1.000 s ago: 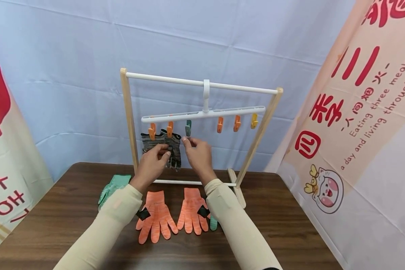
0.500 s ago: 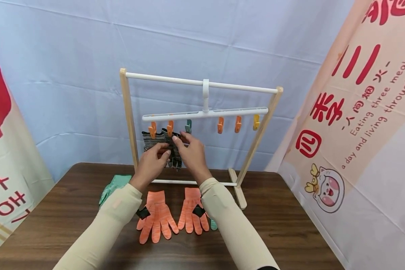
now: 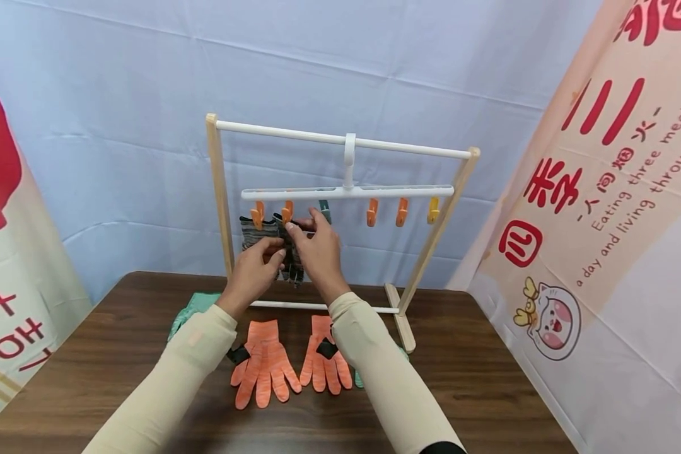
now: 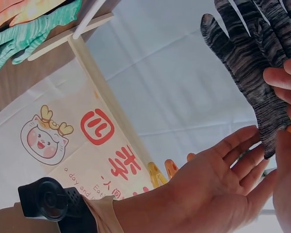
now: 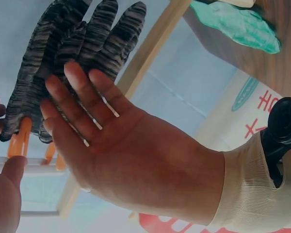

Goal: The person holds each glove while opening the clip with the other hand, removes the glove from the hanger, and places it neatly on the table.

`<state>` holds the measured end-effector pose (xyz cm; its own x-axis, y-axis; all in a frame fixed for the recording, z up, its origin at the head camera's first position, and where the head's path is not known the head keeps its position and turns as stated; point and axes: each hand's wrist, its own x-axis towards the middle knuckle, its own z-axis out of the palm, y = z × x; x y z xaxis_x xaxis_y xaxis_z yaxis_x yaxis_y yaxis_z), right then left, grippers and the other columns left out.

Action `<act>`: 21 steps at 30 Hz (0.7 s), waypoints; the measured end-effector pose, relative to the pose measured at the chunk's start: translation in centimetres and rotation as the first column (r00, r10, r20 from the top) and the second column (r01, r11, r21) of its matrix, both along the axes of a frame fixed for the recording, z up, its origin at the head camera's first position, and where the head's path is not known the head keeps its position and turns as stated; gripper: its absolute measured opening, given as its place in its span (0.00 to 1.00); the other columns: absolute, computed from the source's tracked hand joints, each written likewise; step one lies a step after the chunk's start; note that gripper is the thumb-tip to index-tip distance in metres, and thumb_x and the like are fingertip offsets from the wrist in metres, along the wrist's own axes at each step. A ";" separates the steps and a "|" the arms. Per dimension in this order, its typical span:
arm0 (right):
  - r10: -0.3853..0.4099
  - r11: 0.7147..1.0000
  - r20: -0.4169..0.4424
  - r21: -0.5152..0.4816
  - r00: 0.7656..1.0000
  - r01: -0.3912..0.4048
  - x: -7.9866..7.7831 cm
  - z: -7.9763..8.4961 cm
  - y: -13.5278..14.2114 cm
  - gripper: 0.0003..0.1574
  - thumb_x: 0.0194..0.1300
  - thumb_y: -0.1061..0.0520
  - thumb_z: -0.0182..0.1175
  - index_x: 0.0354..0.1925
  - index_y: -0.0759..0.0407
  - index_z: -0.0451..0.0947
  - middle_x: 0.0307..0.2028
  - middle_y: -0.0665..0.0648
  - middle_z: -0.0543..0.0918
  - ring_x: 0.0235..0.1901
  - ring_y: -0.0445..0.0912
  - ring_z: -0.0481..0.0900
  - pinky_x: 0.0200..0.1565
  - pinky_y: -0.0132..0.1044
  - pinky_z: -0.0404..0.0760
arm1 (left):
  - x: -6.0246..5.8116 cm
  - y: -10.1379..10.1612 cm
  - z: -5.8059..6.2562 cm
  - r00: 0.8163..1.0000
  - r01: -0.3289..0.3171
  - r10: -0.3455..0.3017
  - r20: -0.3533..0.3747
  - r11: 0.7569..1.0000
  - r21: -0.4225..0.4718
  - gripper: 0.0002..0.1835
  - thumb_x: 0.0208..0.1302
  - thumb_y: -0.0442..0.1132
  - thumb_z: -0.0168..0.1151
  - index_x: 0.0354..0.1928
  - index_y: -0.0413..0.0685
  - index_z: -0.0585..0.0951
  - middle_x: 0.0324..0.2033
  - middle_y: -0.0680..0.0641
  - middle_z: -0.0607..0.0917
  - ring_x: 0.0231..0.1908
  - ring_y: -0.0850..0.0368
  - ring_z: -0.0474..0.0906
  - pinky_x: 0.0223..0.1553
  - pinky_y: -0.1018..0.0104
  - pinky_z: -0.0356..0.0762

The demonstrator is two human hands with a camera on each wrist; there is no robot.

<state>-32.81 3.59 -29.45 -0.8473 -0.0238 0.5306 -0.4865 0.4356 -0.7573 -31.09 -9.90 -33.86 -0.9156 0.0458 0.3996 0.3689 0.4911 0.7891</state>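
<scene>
A dark grey-black striped knit glove (image 5: 63,58) hangs from an orange clip (image 3: 287,212), beside a second dark glove (image 3: 252,233) on the left-end orange clip (image 3: 258,215). My left hand (image 3: 252,271) is at the gloves, its fingers and thumb loosely bent with a gap between them. Close to the clip is my right hand (image 3: 320,252); in the right wrist view its thumb (image 5: 14,171) meets the clip's end. The other fingers (image 4: 247,158) lie by the glove's cuff. Its index finger is right at a tilted green clip (image 3: 325,212). Part of the cuff is hidden.
A white hanger (image 3: 397,192) hooks over a wood-and-white rack (image 3: 218,189). Orange clips (image 3: 371,212) and a yellow clip (image 3: 434,210) are on its right. Two orange gloves (image 3: 265,366) lie on the brown table (image 3: 465,391); a green glove (image 3: 195,306) is at left.
My right hand has moved left and up from the green clip to the dark glove's orange clip, and the green clip now tilts. My left hand has barely moved. The hanger has levelled slightly.
</scene>
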 end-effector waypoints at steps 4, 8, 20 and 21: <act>0.022 1.000 0.004 -0.017 1.000 -0.022 -0.2 0.5 -0.2 0.41 0.61 0.42 0.58 0.66 0.54 0.58 0.51 0.51 0.78 0.50 0.43 0.75 0.50 0.38 0.73 | 0.0 -0.1 0.3 1.000 -0.006 0.006 -0.011 1.000 -0.002 0.20 0.68 0.48 0.50 0.59 0.52 0.71 0.47 0.49 0.79 0.39 0.52 0.80 0.34 0.59 0.77; 0.044 0.999 0.019 -0.007 0.999 -0.044 -0.5 0.9 -0.4 0.41 0.61 0.42 0.58 0.67 0.51 0.57 0.56 0.52 0.74 0.56 0.45 0.70 0.53 0.42 0.71 | 0.0 -0.2 0.4 1.000 -0.003 0.003 -0.002 1.000 0.002 0.20 0.68 0.47 0.50 0.59 0.51 0.71 0.46 0.49 0.79 0.39 0.52 0.80 0.34 0.59 0.77; 0.069 0.998 0.070 0.006 0.995 -0.069 -0.9 1.1 -0.8 0.34 0.63 0.44 0.57 0.65 0.46 0.62 0.55 0.51 0.75 0.53 0.45 0.73 0.48 0.42 0.74 | -0.1 -0.4 0.2 1.000 0.001 -0.001 0.002 1.000 -0.012 0.20 0.68 0.48 0.50 0.59 0.53 0.71 0.46 0.50 0.79 0.39 0.52 0.80 0.33 0.59 0.76; 0.068 0.998 0.067 0.003 0.995 -0.068 -1.0 1.1 -0.8 0.33 0.63 0.44 0.57 0.65 0.46 0.63 0.54 0.51 0.76 0.50 0.45 0.74 0.45 0.42 0.75 | -0.1 -0.4 0.2 1.000 0.002 -0.002 0.001 1.000 -0.011 0.20 0.68 0.48 0.50 0.59 0.53 0.71 0.46 0.50 0.79 0.39 0.52 0.80 0.33 0.59 0.76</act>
